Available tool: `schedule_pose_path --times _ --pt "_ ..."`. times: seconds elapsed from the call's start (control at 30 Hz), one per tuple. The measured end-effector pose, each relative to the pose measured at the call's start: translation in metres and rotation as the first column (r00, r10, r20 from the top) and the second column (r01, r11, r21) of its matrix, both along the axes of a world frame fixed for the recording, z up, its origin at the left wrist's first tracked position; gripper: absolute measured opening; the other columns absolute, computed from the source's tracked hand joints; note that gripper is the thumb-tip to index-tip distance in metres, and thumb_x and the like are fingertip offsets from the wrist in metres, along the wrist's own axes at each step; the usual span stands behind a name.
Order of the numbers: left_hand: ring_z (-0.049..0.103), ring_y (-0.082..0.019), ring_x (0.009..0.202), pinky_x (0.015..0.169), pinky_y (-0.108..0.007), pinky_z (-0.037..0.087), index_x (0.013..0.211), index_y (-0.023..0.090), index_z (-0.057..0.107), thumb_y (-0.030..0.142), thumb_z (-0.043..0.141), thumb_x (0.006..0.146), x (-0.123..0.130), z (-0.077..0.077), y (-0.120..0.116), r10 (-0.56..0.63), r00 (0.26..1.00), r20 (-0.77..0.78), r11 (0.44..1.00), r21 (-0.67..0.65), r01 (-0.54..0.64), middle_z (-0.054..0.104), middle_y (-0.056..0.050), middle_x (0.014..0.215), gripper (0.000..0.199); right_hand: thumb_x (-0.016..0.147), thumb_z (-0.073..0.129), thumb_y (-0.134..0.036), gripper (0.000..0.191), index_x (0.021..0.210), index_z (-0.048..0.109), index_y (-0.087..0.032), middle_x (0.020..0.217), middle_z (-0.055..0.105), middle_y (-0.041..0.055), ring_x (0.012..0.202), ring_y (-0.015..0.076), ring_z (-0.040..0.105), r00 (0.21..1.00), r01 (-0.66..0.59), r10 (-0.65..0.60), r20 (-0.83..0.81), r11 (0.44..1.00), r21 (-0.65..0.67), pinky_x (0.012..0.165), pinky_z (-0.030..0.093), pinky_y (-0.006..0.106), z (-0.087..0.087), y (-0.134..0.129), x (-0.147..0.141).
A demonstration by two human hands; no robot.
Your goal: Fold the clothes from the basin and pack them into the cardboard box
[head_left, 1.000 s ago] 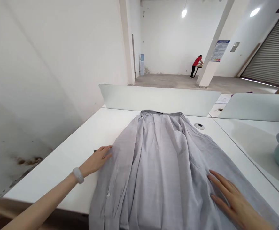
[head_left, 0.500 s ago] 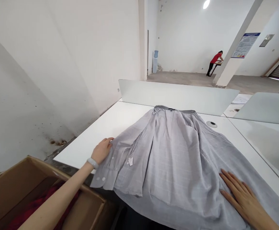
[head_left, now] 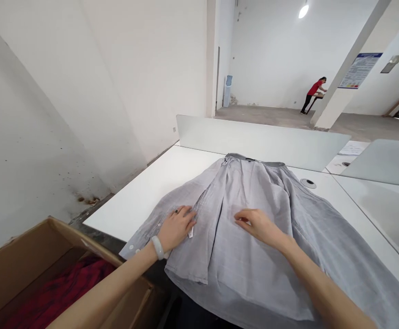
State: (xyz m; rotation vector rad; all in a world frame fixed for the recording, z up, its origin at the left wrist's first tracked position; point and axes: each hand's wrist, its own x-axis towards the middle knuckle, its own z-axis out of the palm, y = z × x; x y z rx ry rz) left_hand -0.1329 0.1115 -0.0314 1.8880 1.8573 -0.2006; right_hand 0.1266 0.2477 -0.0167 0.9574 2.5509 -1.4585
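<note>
**A:** Largest thing in view?

**B:** A long white table [head_left: 140,210] at 12 o'clock, a pale screen [head_left: 261,141] along its far edge. Low at 8 o'clock, a cardboard box [head_left: 48,256] with red cloth [head_left: 58,292] inside.

**A:** And on the table?

**B:** A grey long-sleeved shirt [head_left: 240,278], spread out at 12 o'clock and rumpled, with soft folds running down its length. Collar [head_left: 254,160] toward the far edge, buttoned cuff [head_left: 134,246] at the near edge, toward 8 o'clock.

**A:** Hands?

**B:** Both on the shirt. Left hand [head_left: 177,228] flat, fingers [head_left: 188,214] open and spread. Right hand [head_left: 259,226] with fingers [head_left: 242,217] bunched on the cloth, pinching or not, no telling.

**A:** Smallest details?

**B:** A pale bangle [head_left: 158,247] on the left wrist, a ring [head_left: 177,211] on the left hand.
</note>
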Motion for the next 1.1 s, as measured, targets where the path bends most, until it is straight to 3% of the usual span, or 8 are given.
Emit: schedule_pose_path --times 0.17,0.27,0.37,0.53,0.67,0.83,0.93,1.1 --pt "0.034 -0.036 0.132 0.100 -0.053 0.036 0.131 0.019 0.052 0.030 0.041 0.095 -0.050 -0.027 0.012 0.127 0.950 -0.285 0.991 -0.006 -0.134 0.043 -0.014 0.140 0.039 0.086 0.046 -0.021 0.022 0.068 0.058 -0.017 0.062 0.056 -0.0005 0.056 0.0102 0.047 0.999 0.012 -0.016 -0.038 0.994 -0.112 0.056 0.034 0.023 -0.052 -0.002 -0.032" --pt "0.034 -0.038 0.130 0.094 -0.051 0.040 0.125 0.020 0.057 0.027 0.041 0.093 -0.065 -0.023 0.016 0.236 0.908 -0.345 0.971 0.110 -0.211 0.043 -0.016 0.138 0.036 0.086 0.046 -0.021 0.021 0.067 0.053 -0.017 0.061 0.052 -0.0019 0.056 0.0096 0.044 0.989 0.129 -0.136 -0.064 0.987 -0.097 0.057 0.031 0.022 -0.078 -0.012 -0.028" --pt "0.049 -0.032 0.112 0.086 -0.043 0.044 0.114 0.019 0.063 0.025 0.041 0.092 -0.051 -0.008 0.015 0.270 0.922 -0.277 0.961 0.133 -0.241 0.052 -0.016 0.121 0.031 0.086 0.046 -0.022 0.019 0.068 0.051 -0.017 0.063 0.052 -0.0019 0.058 0.0099 0.045 0.977 0.192 -0.196 -0.090 0.980 -0.053 0.058 0.030 0.023 -0.091 -0.018 -0.024" --pt "0.060 -0.018 0.082 0.072 -0.029 0.045 0.105 0.019 0.063 0.036 0.035 0.096 0.000 0.015 -0.001 0.307 0.952 0.012 0.938 -0.173 -0.300 0.060 -0.006 0.095 0.034 0.087 0.045 -0.024 0.020 0.069 0.050 -0.018 0.064 0.052 -0.0014 0.059 0.0104 0.044 0.977 0.180 -0.186 -0.107 0.982 -0.062 0.059 0.030 0.023 -0.091 -0.018 -0.024" --pt "0.061 -0.020 0.088 0.074 -0.029 0.045 0.114 0.018 0.058 0.038 0.041 0.093 0.020 0.023 -0.013 0.346 0.938 0.006 0.921 -0.191 -0.339 0.060 -0.007 0.103 0.033 0.087 0.045 -0.022 0.019 0.069 0.050 -0.018 0.064 0.052 -0.0018 0.059 0.0103 0.044 0.976 0.183 -0.189 -0.108 0.981 -0.063 0.058 0.030 0.023 -0.090 -0.017 -0.024" --pt "0.061 -0.022 0.083 0.072 -0.031 0.045 0.107 0.016 0.060 0.040 0.048 0.089 0.028 0.032 -0.015 0.391 0.920 -0.028 0.883 -0.272 -0.384 0.060 -0.008 0.097 0.033 0.086 0.046 -0.018 0.017 0.070 0.053 -0.018 0.065 0.052 -0.0018 0.058 0.0103 0.045 0.973 0.190 -0.193 -0.124 0.981 -0.032 0.057 0.033 0.024 -0.092 -0.018 -0.023" --pt "0.061 -0.022 0.091 0.080 -0.032 0.046 0.113 0.013 0.058 0.024 0.050 0.083 0.029 0.030 -0.015 0.433 0.901 0.010 0.867 -0.279 -0.413 0.061 -0.010 0.103 0.033 0.085 0.048 -0.017 0.012 0.083 0.059 -0.018 0.081 0.059 0.0021 0.071 0.0123 0.052 0.953 0.197 -0.188 -0.240 0.980 0.014 0.065 0.041 0.025 -0.088 -0.020 -0.024" --pt "0.061 -0.022 0.096 0.090 -0.035 0.044 0.112 0.014 0.059 0.014 0.046 0.072 0.001 0.026 -0.011 0.553 0.827 0.095 0.824 -0.210 -0.527 0.065 -0.009 0.104 0.043 0.085 0.054 -0.022 0.018 0.100 0.064 -0.020 0.105 0.062 0.0066 0.098 0.0190 0.053 0.931 0.052 -0.003 -0.365 0.991 0.123 0.088 0.044 0.035 -0.078 -0.024 -0.028"
